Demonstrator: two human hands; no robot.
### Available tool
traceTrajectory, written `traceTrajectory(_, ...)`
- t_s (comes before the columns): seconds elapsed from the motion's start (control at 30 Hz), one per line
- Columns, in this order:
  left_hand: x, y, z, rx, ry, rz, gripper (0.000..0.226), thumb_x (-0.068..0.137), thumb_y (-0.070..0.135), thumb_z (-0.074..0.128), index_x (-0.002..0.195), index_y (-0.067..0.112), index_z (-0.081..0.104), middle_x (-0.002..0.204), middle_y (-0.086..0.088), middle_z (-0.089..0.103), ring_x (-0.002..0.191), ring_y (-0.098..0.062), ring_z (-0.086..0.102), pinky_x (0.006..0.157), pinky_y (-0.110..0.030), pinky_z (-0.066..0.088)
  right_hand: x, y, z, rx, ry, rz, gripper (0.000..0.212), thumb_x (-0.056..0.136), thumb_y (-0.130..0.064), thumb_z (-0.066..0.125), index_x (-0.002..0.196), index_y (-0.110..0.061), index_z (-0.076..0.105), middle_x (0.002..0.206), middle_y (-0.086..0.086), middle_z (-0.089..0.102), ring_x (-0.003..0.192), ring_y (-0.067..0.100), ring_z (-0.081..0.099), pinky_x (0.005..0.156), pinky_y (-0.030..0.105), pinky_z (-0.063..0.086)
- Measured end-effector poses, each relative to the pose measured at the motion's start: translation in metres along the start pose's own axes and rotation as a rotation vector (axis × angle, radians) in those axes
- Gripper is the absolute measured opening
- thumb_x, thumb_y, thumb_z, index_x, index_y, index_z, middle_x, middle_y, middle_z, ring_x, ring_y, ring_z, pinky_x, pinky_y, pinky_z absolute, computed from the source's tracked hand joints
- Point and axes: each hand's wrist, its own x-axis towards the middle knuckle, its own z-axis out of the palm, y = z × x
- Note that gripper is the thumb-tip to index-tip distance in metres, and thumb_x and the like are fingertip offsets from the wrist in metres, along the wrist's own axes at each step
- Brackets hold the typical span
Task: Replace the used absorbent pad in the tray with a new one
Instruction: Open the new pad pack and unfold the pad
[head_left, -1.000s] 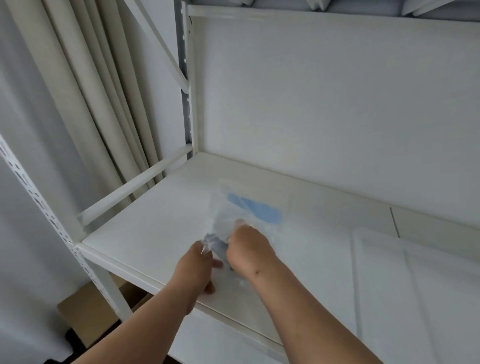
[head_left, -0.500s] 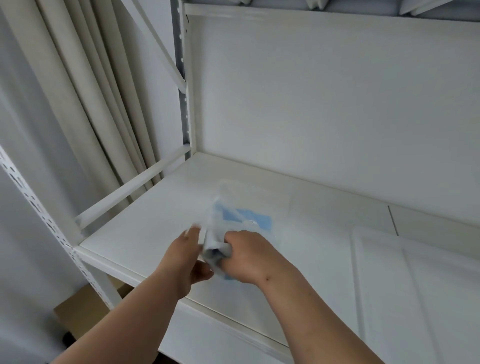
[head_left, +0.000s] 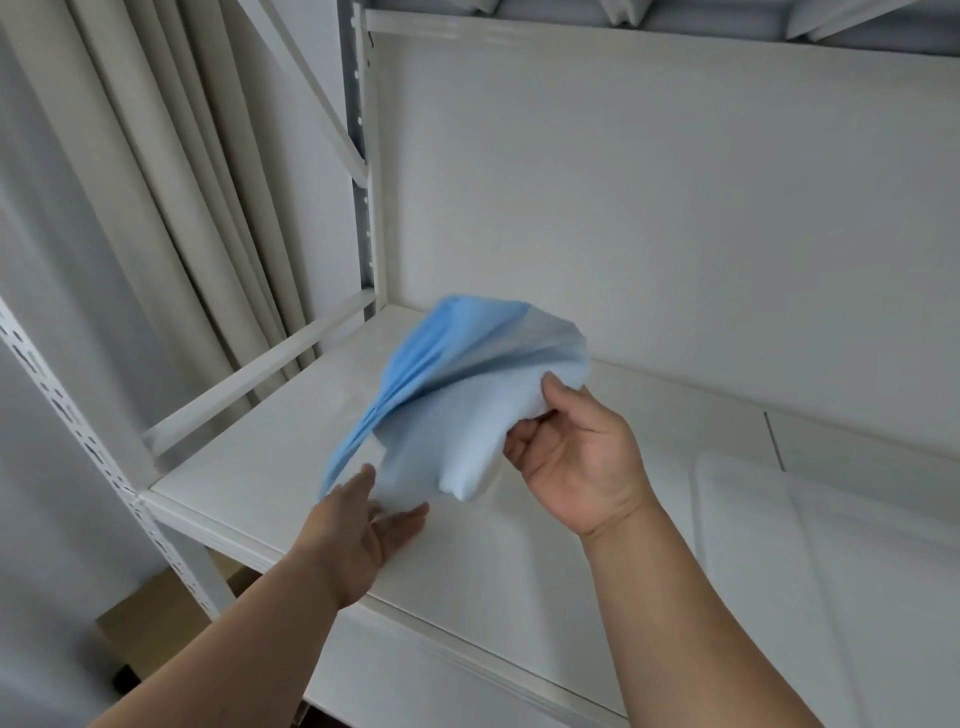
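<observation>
pad (head_left: 467, 395): blue, pale underside | shelf (head_left: 249, 457): white | tray (head_left: 831, 519): white

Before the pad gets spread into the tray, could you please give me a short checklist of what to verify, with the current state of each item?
1. Right hand holds the blue pad: ok, thumb and fingers pinch one edge.
2. Left hand holds the pad: not ok, it is open beside the lower corner.
3. Pad fully unfolded: not ok, it hangs bunched and blurred.
4. Tray within reach: ok, on the shelf at the right.
5. Used pad removed from tray: cannot tell, the tray looks all white.
6. Absorbent side down or up: cannot tell.
</observation>
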Motion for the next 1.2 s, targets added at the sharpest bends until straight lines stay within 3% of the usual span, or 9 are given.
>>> traceTrajectory(0.13,-0.004,-0.005,0.003,0.403,0.072,0.133,0.054,0.094,0.024,0.053,0.143,0.033,0.033,0.096,-0.008,0.063,0.063,-0.021,0.057,0.049,-0.025,0.041,-0.006,-0.004,-0.014,0.23,0.09,-0.079,0.029,0.08,-0.025,0.059,0.1,-0.009,0.073,0.088,0.006,0.071,0.078,0.019,0.068,0.078,0.027,0.053)
traceTrajectory(0.33,-0.026,-0.009,0.009,0.366,0.039,0.159,0.018,0.096,0.007,0.047,0.084,0.013,0.059,0.071,-0.007,0.064,0.064,-0.024,0.059,0.057,-0.029,0.048,-0.022,-0.015,-0.021,0.316,-0.187,-0.216,0.035,0.085,-0.017,0.058,0.108,0.005,0.07,0.112,0.027,0.066,0.108,0.036,0.064,0.097,0.047,0.048)
traceTrajectory(0.5,-0.021,-0.012,0.012,0.394,0.397,0.494,0.043,0.097,0.023,0.047,0.139,0.023,0.037,0.12,-0.006,0.054,0.103,-0.028,0.055,0.082,-0.039,0.046,-0.036,-0.027,-0.034,0.259,0.032,-0.199,0.037,0.034,-0.023,0.084,0.069,-0.016,0.074,0.079,0.005,0.07,0.074,0.026,0.068,0.071,0.032,0.054)
traceTrajectory(0.63,-0.05,-0.009,0.039,0.48,0.091,0.875,0.058,0.095,0.005,0.045,0.139,0.042,0.037,0.129,0.004,0.046,0.11,-0.017,0.05,0.088,-0.034,0.045,-0.044,-0.042,-0.046,0.295,0.239,-0.225,0.02,0.071,-0.021,0.058,0.058,-0.015,0.072,0.068,0.004,0.068,0.062,0.024,0.068,0.063,0.031,0.057)
traceTrajectory(0.73,-0.065,-0.02,0.061,0.676,-0.298,0.748,0.084,0.086,-0.013,0.045,0.132,0.057,0.042,0.14,0.016,0.041,0.126,-0.009,0.042,0.098,-0.031,0.041,-0.057,-0.057,-0.057,0.335,0.246,-0.236,0.055,0.095,-0.018,0.032,0.053,-0.013,0.067,0.056,0.003,0.063,0.05,0.02,0.064,0.049,0.024,0.054)
traceTrajectory(0.8,-0.072,-0.031,0.074,0.725,-0.393,0.698,0.073,0.088,-0.007,0.053,0.123,0.057,0.052,0.14,0.019,0.04,0.126,-0.008,0.043,0.094,-0.022,0.042,-0.064,-0.066,-0.068,0.308,0.224,-0.207,0.038,0.089,-0.016,0.046,0.06,-0.01,0.069,0.06,0.005,0.067,0.052,0.021,0.067,0.049,0.024,0.054)
traceTrajectory(0.87,-0.073,-0.045,0.084,0.71,-0.313,0.736,0.049,0.091,0.007,0.061,0.115,0.05,0.059,0.132,0.015,0.048,0.111,-0.005,0.052,0.075,-0.011,0.045,-0.075,-0.075,-0.078,0.207,0.208,-0.131,0.014,0.067,-0.019,0.068,0.068,-0.008,0.076,0.075,0.007,0.073,0.064,0.023,0.071,0.056,0.025,0.056)
traceTrajectory(1.07,-0.088,-0.065,0.116,0.515,-0.164,0.67,0.026,0.093,0.009,0.053,0.095,0.025,0.073,0.104,0.005,0.069,0.089,-0.01,0.063,0.066,-0.017,0.049,-0.113,-0.095,-0.126,-0.035,0.504,0.052,0.037,0.084,-0.014,0.057,0.115,0.003,0.067,0.112,0.024,0.067,0.102,0.04,0.065,0.089,0.046,0.052)
traceTrajectory(1.2,-0.1,-0.065,0.135,0.224,-0.343,0.347,0.018,0.09,0.013,0.058,0.097,0.015,0.074,0.096,-0.004,0.075,0.081,-0.016,0.07,0.075,-0.03,0.058,-0.139,-0.099,-0.146,-0.243,0.678,0.143,0.026,0.086,-0.01,0.06,0.106,0.002,0.071,0.092,0.021,0.072,0.077,0.034,0.07,0.059,0.035,0.057)
